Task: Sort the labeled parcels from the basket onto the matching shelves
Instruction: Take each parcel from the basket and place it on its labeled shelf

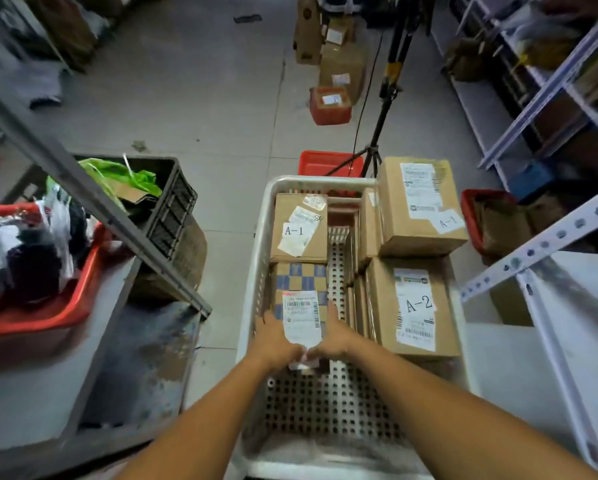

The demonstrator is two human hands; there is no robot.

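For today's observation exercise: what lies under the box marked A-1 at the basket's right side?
The A-1 box sits on another plain brown box, overlapping the A-2 box edge. Whatever lies beneath those boxes in the basket is covered.

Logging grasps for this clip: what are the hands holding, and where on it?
Both hands hold the checkered parcel in the basket: left hand on its left side, right hand on its right, at the near end.

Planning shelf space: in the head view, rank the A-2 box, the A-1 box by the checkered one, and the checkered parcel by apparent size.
1. A-2 box, clearly largest.
2. A-1 box and checkered parcel: similar; both hands hide part of the parcel, so no ranking.
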